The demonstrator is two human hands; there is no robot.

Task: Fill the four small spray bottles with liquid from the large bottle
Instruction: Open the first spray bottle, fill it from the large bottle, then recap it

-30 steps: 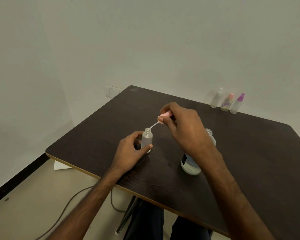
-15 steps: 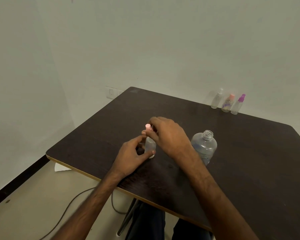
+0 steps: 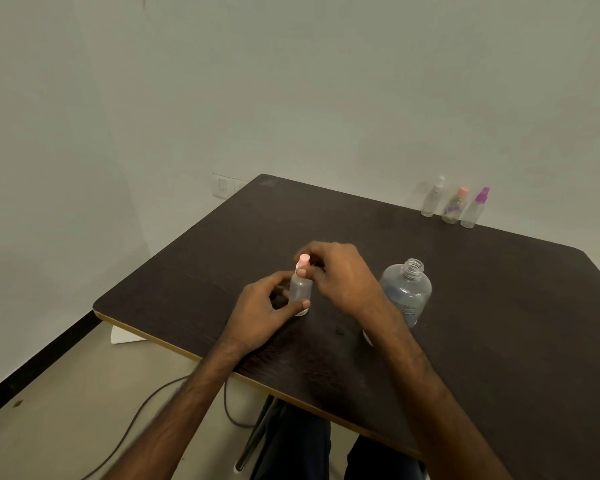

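The small frosted clear plastic spray bottle (image 3: 300, 292) stands upright on the dark brown wooden table (image 3: 499, 306), near its front-left corner, with a pink spray top (image 3: 304, 260) seated on its neck. Your left hand (image 3: 262, 308) curls round the bottle's body, thumb low near the base and fingers behind. Your right hand (image 3: 343, 275) reaches over from the right, and its fingertips pinch the pink spray top at the collar.

Just right of that hand stands the large clear plastic bottle (image 3: 408, 292), upright, with its threaded neck open. Your right wrist hides its lower left side, and its bluish label is too blurred to read. The frosted wall of the small bottle makes its liquid level hard to judge. A small white piece (image 3: 368, 338) peeks out beside your right forearm; you cannot tell what it is.

Three small clear spray bottles (image 3: 455, 206), topped white, pink and purple, stand in a row at the far edge against the wall, well apart from your hands. The table's pale-trimmed near edge runs under both forearms. Bare tabletop spreads out to the right and behind. A grey cable (image 3: 136, 420) trails across the floor below.
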